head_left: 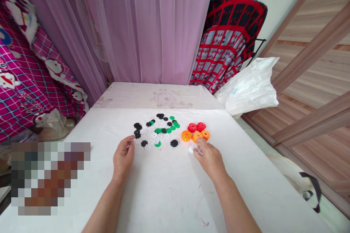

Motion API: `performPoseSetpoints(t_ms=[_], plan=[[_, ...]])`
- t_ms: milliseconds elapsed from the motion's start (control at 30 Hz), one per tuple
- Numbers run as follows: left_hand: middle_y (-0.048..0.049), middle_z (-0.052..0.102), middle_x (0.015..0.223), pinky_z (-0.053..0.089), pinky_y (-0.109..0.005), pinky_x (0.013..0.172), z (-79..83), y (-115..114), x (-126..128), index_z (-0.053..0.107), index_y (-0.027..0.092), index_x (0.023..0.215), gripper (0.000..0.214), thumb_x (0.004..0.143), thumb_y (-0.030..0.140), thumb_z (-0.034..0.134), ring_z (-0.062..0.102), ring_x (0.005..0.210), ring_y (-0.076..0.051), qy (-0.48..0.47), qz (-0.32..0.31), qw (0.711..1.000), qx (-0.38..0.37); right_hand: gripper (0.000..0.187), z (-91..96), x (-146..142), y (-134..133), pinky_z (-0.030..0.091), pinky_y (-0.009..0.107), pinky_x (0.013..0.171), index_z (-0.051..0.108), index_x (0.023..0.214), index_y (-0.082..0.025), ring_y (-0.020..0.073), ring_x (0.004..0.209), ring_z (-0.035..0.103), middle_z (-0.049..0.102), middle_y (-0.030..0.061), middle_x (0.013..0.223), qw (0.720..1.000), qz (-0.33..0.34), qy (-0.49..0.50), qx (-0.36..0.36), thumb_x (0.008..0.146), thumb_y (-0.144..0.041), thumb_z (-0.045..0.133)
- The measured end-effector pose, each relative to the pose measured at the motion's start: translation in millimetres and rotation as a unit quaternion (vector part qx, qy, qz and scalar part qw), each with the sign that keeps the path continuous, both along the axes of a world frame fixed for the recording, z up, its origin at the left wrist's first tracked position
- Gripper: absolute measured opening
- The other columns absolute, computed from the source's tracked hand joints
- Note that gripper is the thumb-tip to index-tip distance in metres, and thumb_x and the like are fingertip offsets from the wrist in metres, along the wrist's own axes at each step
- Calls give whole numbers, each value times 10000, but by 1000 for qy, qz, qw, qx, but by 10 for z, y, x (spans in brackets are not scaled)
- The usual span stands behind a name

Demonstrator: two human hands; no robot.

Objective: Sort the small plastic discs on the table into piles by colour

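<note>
A loose pile of notched plastic snowflake discs lies on the white table: white discs (pixel 155 137), black discs (pixel 137 126) and green discs (pixel 173 126). My left hand (pixel 124 154) is at the pile's left edge, fingers pinched together; what they hold, if anything, is too small to make out. To the right, red discs (pixel 192 127) and orange discs (pixel 186 136) are gathered in small stacks. My right hand (pixel 210 156) is closed around white snowflake discs (pixel 193 149), just in front of the orange stacks. A small black stack (pixel 174 143) sits apart between both hands.
The white table (pixel 164 193) has a floral cloth (pixel 164 96) across its far end. A white plastic bag (pixel 247 85) stands at the far right edge. Behind hangs a purple curtain (pixel 153 25). A wooden wardrobe (pixel 314 72) is at the right; a blurred patch covers the lower left.
</note>
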State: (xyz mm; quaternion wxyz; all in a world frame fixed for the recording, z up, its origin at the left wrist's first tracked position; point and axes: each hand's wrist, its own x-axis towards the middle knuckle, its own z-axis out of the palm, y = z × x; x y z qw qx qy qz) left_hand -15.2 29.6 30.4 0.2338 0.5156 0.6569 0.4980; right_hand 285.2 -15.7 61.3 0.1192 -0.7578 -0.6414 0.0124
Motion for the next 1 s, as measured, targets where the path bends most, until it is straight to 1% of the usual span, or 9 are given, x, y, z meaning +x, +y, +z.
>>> performPoseSetpoints(t_ms=[167, 333, 533, 700, 833, 933, 1000], plan=[[-18, 688, 896, 516, -290, 725, 41, -11, 15, 671, 240, 1032, 334, 811, 435, 513, 620, 735, -160, 2, 5, 1000, -21, 244, 71, -61, -7, 391, 257, 709, 601, 1098, -204, 189, 871, 649, 717, 49, 918, 999, -3, -19, -37, 863, -212, 536], [-22, 691, 907, 517, -286, 729, 44, -14, 15, 672, 233, 1040, 342, 816, 439, 515, 622, 741, -158, 2, 4, 1000, -25, 258, 135, -108, -27, 369, 266, 653, 598, 1114, -201, 200, 816, 663, 726, 63, 906, 996, -30, -27, -76, 868, -220, 524], [-22, 699, 941, 519, -291, 765, 18, -6, 8, 675, 236, 1032, 326, 811, 425, 526, 629, 776, -159, -1, 2, 1000, -12, 298, 132, -150, -19, 354, 263, 635, 571, 1163, -178, 201, 802, 673, 729, 79, 884, 993, -40, -31, -103, 875, -237, 526], [-28, 702, 956, 519, -287, 750, 12, 0, 16, 676, 228, 1032, 328, 808, 414, 524, 630, 757, -154, -6, 5, 1000, -12, 277, 116, -163, -8, 361, 258, 649, 575, 1140, -181, 191, 805, 671, 728, 73, 882, 994, -38, -21, -104, 873, -243, 535], [-30, 704, 964, 521, -293, 754, -13, 7, 8, 676, 231, 1025, 317, 812, 412, 526, 637, 781, -162, -13, 1, 1000, -4, 284, 124, -144, -31, 376, 258, 665, 583, 1144, -185, 189, 833, 669, 729, 61, 931, 995, -34, -10, -97, 868, -235, 538], [-36, 705, 989, 520, -307, 784, -49, 19, -5, 673, 235, 1031, 313, 819, 413, 527, 644, 830, -175, -19, -1, 1000, 5, 321, 181, -172, -56, 394, 261, 694, 586, 1180, -191, 194, 888, 659, 717, 69, 1000, 997, -41, -18, -67, 865, -233, 544], [-39, 706, 988, 517, -318, 811, -80, 34, -13, 674, 236, 1025, 302, 822, 401, 524, 647, 866, -184, -23, -1, 1000, 15, 318, 233, -261, -53, 407, 262, 728, 603, 1183, -201, 193, 932, 647, 701, 74, 1060, 999, -29, -17, -32, 874, -225, 529]])
